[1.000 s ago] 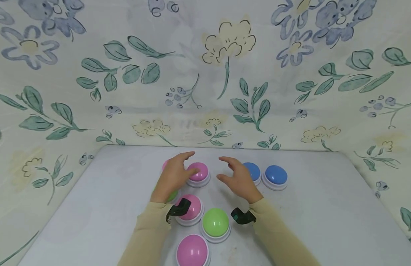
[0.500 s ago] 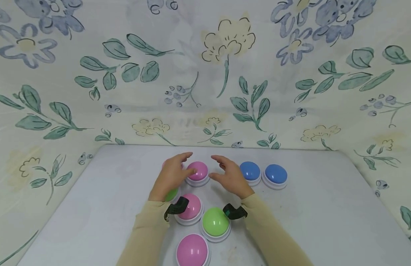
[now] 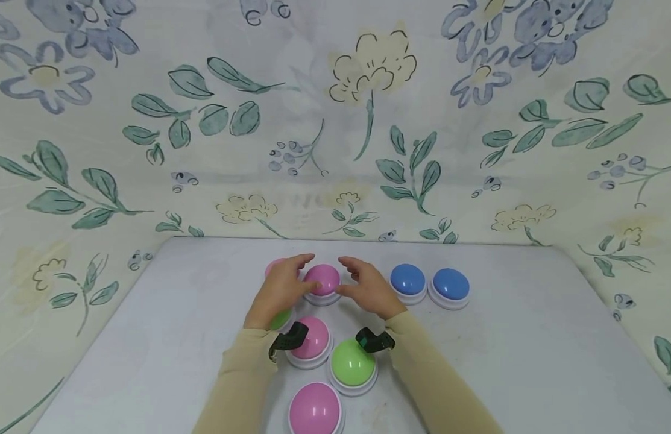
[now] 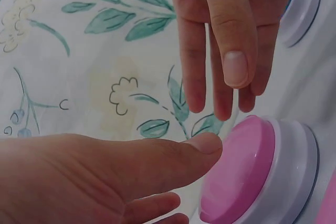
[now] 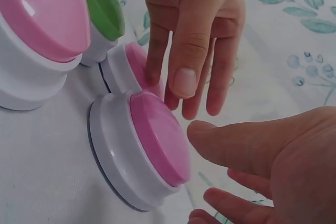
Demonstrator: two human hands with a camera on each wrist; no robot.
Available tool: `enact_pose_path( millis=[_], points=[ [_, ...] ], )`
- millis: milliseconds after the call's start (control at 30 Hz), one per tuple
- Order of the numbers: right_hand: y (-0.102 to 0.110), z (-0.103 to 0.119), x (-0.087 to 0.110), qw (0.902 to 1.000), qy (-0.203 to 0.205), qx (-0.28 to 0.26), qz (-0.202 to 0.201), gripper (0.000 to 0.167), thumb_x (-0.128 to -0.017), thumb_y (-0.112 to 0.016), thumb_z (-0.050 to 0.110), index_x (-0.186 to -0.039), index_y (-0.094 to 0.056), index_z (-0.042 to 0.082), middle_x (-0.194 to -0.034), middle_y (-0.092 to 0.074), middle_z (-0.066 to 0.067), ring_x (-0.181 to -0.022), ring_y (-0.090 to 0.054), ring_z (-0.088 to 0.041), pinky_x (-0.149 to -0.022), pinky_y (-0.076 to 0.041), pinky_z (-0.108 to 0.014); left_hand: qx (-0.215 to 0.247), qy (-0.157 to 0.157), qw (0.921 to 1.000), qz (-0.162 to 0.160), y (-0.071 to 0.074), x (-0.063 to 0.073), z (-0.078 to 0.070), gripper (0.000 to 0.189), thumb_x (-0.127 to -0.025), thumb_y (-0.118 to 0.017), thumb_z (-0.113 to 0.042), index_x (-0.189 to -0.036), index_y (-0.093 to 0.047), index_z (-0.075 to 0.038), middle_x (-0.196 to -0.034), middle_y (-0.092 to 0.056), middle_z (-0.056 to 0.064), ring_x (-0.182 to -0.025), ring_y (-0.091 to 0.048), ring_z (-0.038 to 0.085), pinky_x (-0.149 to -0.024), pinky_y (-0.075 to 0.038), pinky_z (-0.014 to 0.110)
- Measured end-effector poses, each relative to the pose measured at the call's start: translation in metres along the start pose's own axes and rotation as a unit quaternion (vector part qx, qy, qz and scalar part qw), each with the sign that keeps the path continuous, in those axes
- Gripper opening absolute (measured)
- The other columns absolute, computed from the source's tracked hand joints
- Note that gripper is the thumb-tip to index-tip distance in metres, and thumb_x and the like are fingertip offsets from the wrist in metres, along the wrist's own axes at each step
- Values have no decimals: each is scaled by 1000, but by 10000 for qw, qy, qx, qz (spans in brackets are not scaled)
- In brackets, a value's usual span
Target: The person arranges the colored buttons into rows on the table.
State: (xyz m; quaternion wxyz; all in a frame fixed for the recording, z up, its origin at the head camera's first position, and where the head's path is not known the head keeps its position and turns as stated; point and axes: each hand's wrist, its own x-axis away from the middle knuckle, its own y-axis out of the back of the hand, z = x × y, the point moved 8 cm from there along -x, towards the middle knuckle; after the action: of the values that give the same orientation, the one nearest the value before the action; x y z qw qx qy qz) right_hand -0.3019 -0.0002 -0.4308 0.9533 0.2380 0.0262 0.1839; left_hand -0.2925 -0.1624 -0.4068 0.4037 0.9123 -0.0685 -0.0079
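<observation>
A pink dome push button [image 3: 323, 277] on a round white base stands near the table's far side, between my two hands. My left hand [image 3: 280, 287] is at its left, fingers apart and gently bent, the thumb tip overlapping the dome in the head view. From the right comes my right hand [image 3: 371, 287], thumb tip at the button's edge and fingers relaxed. In the left wrist view the pink dome [image 4: 242, 169] lies right by the left thumb. The right wrist view has the same button [image 5: 160, 137] below the left fingertips. Neither hand grips anything.
Behind my left hand, another pink button [image 3: 274, 266] and a green one [image 3: 280, 319] are partly hidden. Two blue buttons [image 3: 407, 279] stand to the right. Nearer are a pink [image 3: 313, 337], a green [image 3: 352, 363] and a front pink button [image 3: 315, 410]. Flowered cloth [image 3: 335, 132] surrounds the white table [image 3: 503, 361].
My right hand has moved left, away from the blue buttons and up to the pink button. My left hand has stayed nearly in place, its fingertips slightly lower.
</observation>
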Motion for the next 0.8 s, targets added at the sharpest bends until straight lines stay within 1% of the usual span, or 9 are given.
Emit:
enact_pose_path(
  millis=[67, 267, 400, 500, 633, 800],
  points=[
    [-2, 0, -1, 10000, -26, -24, 85, 61, -92, -69, 10, -148, -47, 4, -152, -46, -16, -137, -46, -40, -111, -42, -50, -16, 47, 10000, 17, -1, 0, 1, 65, -89, -76, -16, -147, -49, -5, -141, -56, 22, -129, -53, 41, -105, -46, 57],
    [-9, -4, -6, 9996, -119, -89, 224, 62, -91, -70, 10, -148, -47, 4, -152, -46, -16, -137, -45, -40, -111, -41, -51, 12, 50, 10000, 63, -5, -2, 1, 68, -88, -77, -16, -148, -48, -4, -142, -55, 22, -130, -52, 40, -107, -45, 56],
    [-13, -6, -7, 9993, -144, -160, 305, 63, -90, -72, 11, -148, -48, 5, -151, -47, -15, -138, -45, -39, -110, -43, -50, 47, -17, 9999, 112, -9, -3, 0, 68, -88, -77, -12, -148, -47, -2, -144, -53, 21, -132, -51, 39, -109, -44, 54],
    [-17, -7, -7, 9991, -94, -185, 369, 63, -89, -73, 10, -147, -49, 3, -150, -48, -16, -138, -45, -38, -109, -44, -49, -19, -78, 9999, 120, -11, -2, -1, 68, -87, -76, -10, -148, -47, -1, -145, -53, 22, -132, -51, 39, -108, -44, 52],
    [-20, -8, -8, 9991, -42, -147, 383, 63, -88, -73, 7, -146, -49, 1, -150, -49, -17, -138, -45, -38, -110, -44, -47, -102, -93, 9998, 106, -12, -1, -2, 67, -87, -76, -9, -147, -48, 1, -144, -53, 22, -129, -53, 39, -107, -46, 52],
    [-21, -7, -9, 9994, 10, -20, 331, 60, -90, -71, 5, -145, -50, 1, -148, -50, -17, -137, -47, -37, -110, -44, -47, -148, -21, 9998, 112, -14, -1, -1, 65, -87, -76, -8, -146, -49, 0, -142, -55, 22, -128, -55, 39, -106, -47, 51]
  ],
)
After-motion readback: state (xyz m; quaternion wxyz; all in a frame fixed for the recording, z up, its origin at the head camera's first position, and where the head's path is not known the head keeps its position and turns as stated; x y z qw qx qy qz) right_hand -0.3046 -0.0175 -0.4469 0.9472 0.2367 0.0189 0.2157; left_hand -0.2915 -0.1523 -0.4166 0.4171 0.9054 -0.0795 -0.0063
